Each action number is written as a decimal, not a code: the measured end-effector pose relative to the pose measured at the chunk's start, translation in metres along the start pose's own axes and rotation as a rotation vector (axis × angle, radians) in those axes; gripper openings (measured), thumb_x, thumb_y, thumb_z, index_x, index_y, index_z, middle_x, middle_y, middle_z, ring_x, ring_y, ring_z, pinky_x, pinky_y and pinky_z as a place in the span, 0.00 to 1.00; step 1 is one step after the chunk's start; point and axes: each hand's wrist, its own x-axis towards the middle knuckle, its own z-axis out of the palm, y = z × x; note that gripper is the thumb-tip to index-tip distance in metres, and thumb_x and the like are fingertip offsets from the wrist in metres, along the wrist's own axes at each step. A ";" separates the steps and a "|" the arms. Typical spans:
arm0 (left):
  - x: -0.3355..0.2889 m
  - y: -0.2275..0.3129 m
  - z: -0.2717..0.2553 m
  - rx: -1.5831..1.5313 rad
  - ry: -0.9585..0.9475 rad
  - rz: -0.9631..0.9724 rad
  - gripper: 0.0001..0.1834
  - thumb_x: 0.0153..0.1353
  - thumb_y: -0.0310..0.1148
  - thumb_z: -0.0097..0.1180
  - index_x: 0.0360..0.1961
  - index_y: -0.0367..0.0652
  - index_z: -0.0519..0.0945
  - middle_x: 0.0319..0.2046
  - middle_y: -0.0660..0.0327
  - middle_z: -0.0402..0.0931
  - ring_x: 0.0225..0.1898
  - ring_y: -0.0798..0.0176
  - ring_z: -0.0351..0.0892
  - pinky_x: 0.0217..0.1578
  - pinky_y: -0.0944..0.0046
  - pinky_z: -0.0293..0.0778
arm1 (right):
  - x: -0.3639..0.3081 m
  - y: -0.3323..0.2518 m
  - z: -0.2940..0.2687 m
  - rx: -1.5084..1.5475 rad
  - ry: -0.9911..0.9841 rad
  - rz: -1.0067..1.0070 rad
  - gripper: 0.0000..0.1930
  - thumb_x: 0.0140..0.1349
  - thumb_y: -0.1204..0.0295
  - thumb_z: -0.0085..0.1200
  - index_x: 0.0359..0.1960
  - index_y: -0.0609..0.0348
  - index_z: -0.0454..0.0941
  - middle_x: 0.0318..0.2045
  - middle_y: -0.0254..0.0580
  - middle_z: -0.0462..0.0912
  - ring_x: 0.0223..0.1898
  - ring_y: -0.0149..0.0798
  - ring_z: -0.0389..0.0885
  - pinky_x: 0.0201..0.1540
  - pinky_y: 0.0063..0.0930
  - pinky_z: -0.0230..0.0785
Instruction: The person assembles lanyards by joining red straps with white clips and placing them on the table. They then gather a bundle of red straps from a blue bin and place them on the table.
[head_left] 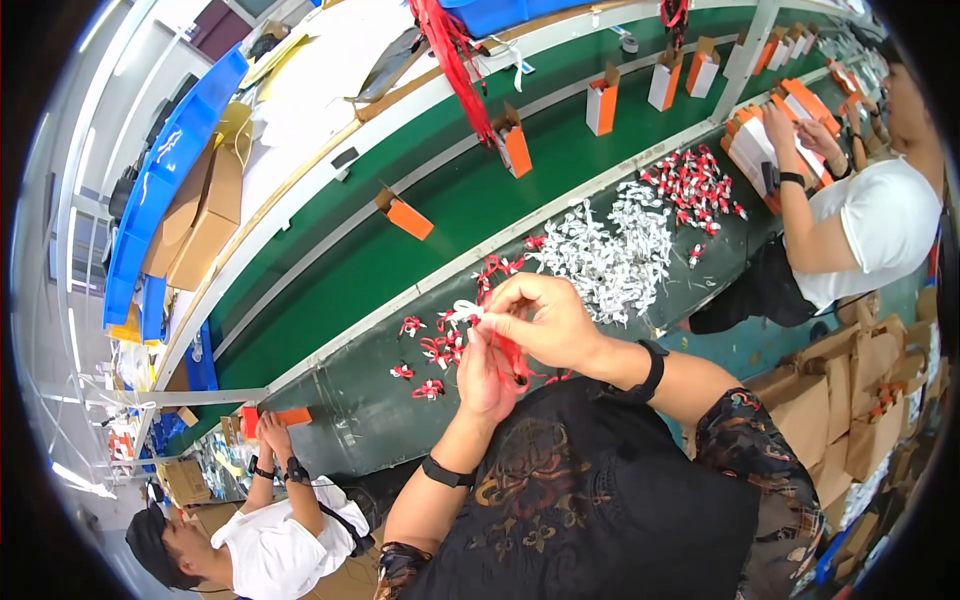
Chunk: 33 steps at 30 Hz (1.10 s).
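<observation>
In front of my chest, my right hand (548,318) pinches a small looped white cord (464,311) between thumb and fingertips. Below and to its left, my left hand (486,378) is closed on a red cord (512,358), which runs between the two hands and hangs over the left palm. The exact join of white and red is hidden by the fingers. Several small red-and-white bundles (441,349) lie on the dark bench just left of my hands. A large pile of white bundled cords (605,250) spreads beyond my right hand, next to a heap of red-and-white bundles (692,187).
A green conveyor belt (330,245) runs behind the bench, carrying orange-and-white open boxes (601,103). Red straps (450,60) hang from the shelf above. One co-worker (870,225) handles orange boxes at right; another (290,540) works at lower left. Brown cartons (835,400) stand at right.
</observation>
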 end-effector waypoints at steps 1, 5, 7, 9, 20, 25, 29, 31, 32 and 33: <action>-0.001 0.004 0.006 -0.009 -0.048 -0.026 0.31 0.74 0.55 0.29 0.57 0.40 0.70 0.29 0.63 0.75 0.26 0.70 0.70 0.27 0.70 0.65 | 0.003 0.000 -0.004 -0.231 0.030 -0.165 0.02 0.56 0.80 0.61 0.30 0.63 0.80 0.29 0.40 0.82 0.26 0.32 0.81 0.29 0.24 0.73; -0.007 0.019 -0.008 0.565 -0.094 0.075 0.19 0.72 0.45 0.44 0.47 0.41 0.77 0.24 0.62 0.75 0.21 0.65 0.71 0.24 0.66 0.66 | 0.016 0.003 -0.028 -0.893 -0.044 -0.573 0.07 0.52 0.79 0.58 0.34 0.59 0.81 0.30 0.41 0.81 0.32 0.48 0.79 0.34 0.35 0.73; -0.004 0.041 0.000 1.592 -0.093 0.595 0.11 0.70 0.36 0.50 0.40 0.41 0.80 0.22 0.61 0.76 0.22 0.66 0.74 0.25 0.63 0.71 | 0.011 0.009 -0.045 -0.893 -0.226 -0.365 0.07 0.52 0.78 0.59 0.34 0.58 0.82 0.30 0.42 0.81 0.33 0.48 0.79 0.34 0.35 0.73; -0.001 0.060 -0.003 1.603 -0.107 0.567 0.07 0.68 0.30 0.51 0.37 0.40 0.79 0.26 0.58 0.79 0.26 0.67 0.78 0.29 0.65 0.73 | 0.011 0.006 -0.054 -0.658 -0.645 0.097 0.07 0.54 0.75 0.60 0.36 0.56 0.83 0.31 0.39 0.82 0.34 0.40 0.81 0.36 0.29 0.73; -0.010 0.034 -0.003 1.196 0.081 0.508 0.04 0.63 0.26 0.59 0.35 0.37 0.78 0.25 0.65 0.78 0.25 0.74 0.75 0.27 0.74 0.70 | -0.002 0.022 -0.029 -1.039 -0.344 -0.410 0.06 0.47 0.73 0.57 0.28 0.60 0.81 0.30 0.45 0.80 0.34 0.48 0.80 0.35 0.37 0.73; -0.016 0.054 -0.030 0.484 -0.259 0.011 0.09 0.65 0.35 0.60 0.33 0.41 0.75 0.24 0.68 0.74 0.24 0.75 0.70 0.26 0.73 0.67 | -0.005 -0.001 -0.028 0.178 -0.785 0.360 0.01 0.55 0.78 0.61 0.29 0.63 0.83 0.30 0.39 0.85 0.31 0.30 0.82 0.35 0.26 0.74; -0.014 0.033 -0.005 -0.057 -0.047 -0.119 0.08 0.69 0.37 0.54 0.40 0.44 0.76 0.28 0.68 0.75 0.23 0.75 0.69 0.24 0.72 0.67 | -0.004 0.011 -0.008 0.206 -0.177 0.073 0.06 0.56 0.79 0.61 0.34 0.65 0.81 0.30 0.39 0.83 0.32 0.30 0.81 0.36 0.24 0.73; -0.006 0.034 -0.002 0.146 0.074 -0.088 0.08 0.69 0.35 0.54 0.44 0.44 0.76 0.29 0.67 0.76 0.23 0.75 0.69 0.24 0.72 0.67 | 0.001 0.016 -0.006 -0.566 -0.074 -0.459 0.07 0.51 0.76 0.60 0.32 0.62 0.80 0.27 0.37 0.79 0.31 0.34 0.80 0.34 0.28 0.72; -0.001 0.033 -0.002 0.353 0.183 -0.070 0.09 0.69 0.33 0.53 0.47 0.44 0.77 0.29 0.67 0.77 0.23 0.75 0.69 0.24 0.71 0.68 | 0.007 0.023 -0.011 -0.919 -0.045 -0.746 0.07 0.48 0.73 0.59 0.30 0.59 0.80 0.26 0.37 0.76 0.32 0.36 0.78 0.34 0.30 0.71; 0.008 0.029 -0.017 0.729 0.117 0.077 0.12 0.67 0.29 0.54 0.50 0.40 0.79 0.32 0.63 0.80 0.25 0.70 0.75 0.27 0.67 0.73 | 0.005 0.038 -0.014 -1.109 -0.136 -0.640 0.08 0.45 0.68 0.57 0.29 0.54 0.79 0.26 0.34 0.73 0.33 0.38 0.76 0.34 0.35 0.69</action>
